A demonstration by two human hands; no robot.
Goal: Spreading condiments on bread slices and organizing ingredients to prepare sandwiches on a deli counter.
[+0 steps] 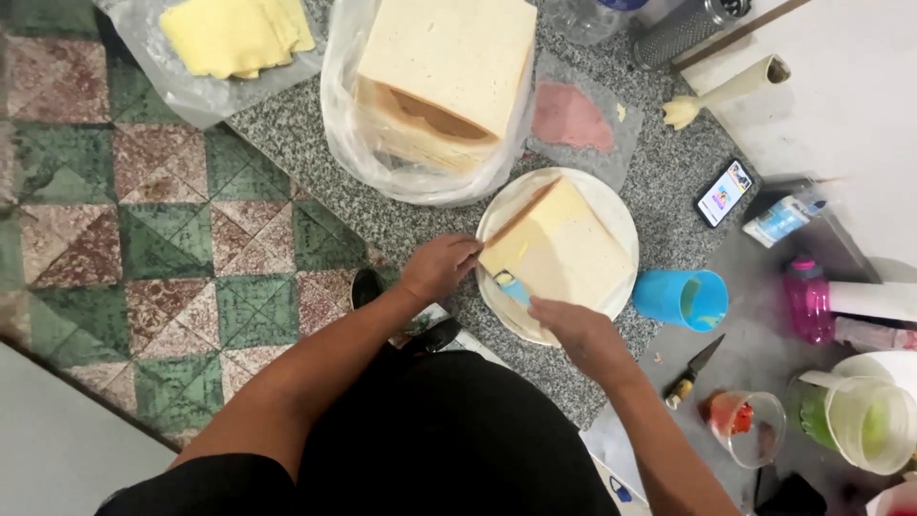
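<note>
The bread (559,250) lies on a white plate (611,205) in the middle of the frame, just above both hands. The slice runs slantwise, from lower left up to the right. The left hand (439,268) is at the bread's left edge, fingers bent and pinching its corner. The right hand (573,325) is at the lower edge, closed around a small blue spreader (512,287) whose tip lies on the bread. Both hands touch the slice; the right one sits lower in the frame. A blue cup (683,298) stands right of the plate. A bagged loaf (444,81) sits above on the tabletop (669,172).
</note>
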